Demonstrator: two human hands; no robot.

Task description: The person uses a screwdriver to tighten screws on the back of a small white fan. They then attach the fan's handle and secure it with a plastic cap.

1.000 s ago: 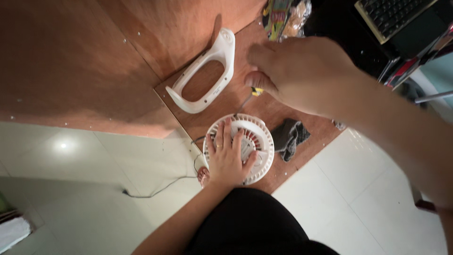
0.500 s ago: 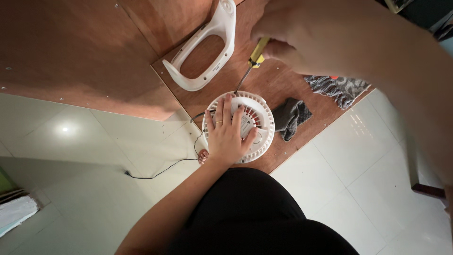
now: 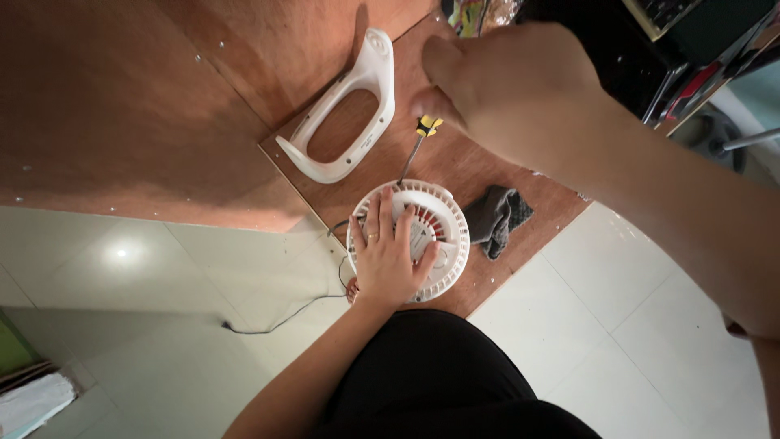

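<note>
Left of the round white fan housing, a thin black cord trails over the pale floor tiles. Up and left of the housing, a white looped stand piece lies on the brown board. On the housing itself, the left hand lies flat, fingers spread, pressing it to the board. Above the housing, the right hand is curled around a yellow-handled screwdriver, whose tip meets the housing's upper rim. Right of the housing, just beside it, sits a crumpled grey cloth.
</note>
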